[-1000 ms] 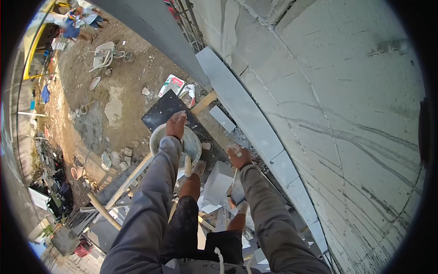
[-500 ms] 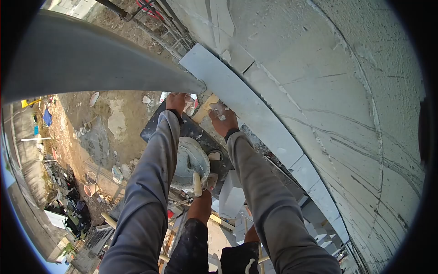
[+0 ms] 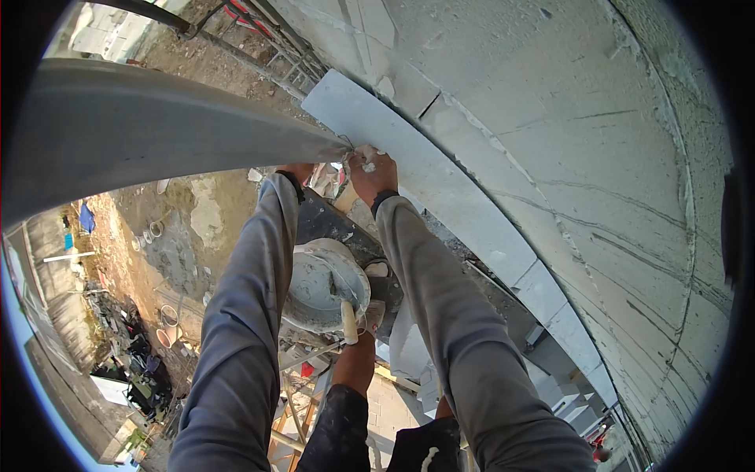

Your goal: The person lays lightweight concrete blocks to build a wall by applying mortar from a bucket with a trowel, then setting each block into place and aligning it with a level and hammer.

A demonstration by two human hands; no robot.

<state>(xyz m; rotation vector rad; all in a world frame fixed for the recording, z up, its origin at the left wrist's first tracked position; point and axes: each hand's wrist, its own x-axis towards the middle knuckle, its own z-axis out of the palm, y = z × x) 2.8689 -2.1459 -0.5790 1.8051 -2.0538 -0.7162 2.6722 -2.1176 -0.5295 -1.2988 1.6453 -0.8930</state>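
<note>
A long grey metal beam (image 3: 181, 126) comes in from the upper left and narrows toward my hands. At its narrow end, beside a bit of wire, my right hand (image 3: 373, 175) has its fingers closed on the beam's end. My left hand (image 3: 300, 171) is at the beam's lower edge, mostly hidden behind it, its fingers out of sight. Just right of my right hand runs a row of pale blocks (image 3: 440, 173) along the wall. Below my hands, between my forearms, is a round bucket (image 3: 318, 287) with grey mix and a wooden-handled trowel (image 3: 348, 321).
A large plastered wall (image 3: 566, 157) fills the right side. Scaffold bars (image 3: 267, 67) stand at the top. A dark board (image 3: 338, 224) lies under the bucket. Far below are dirt ground, white buckets and a debris pile (image 3: 141, 366). My knees and white blocks show at the bottom.
My right hand has moved up and left onto the beam's end. The beam hangs lower in view and now covers more of my left hand. The view has shifted slightly.
</note>
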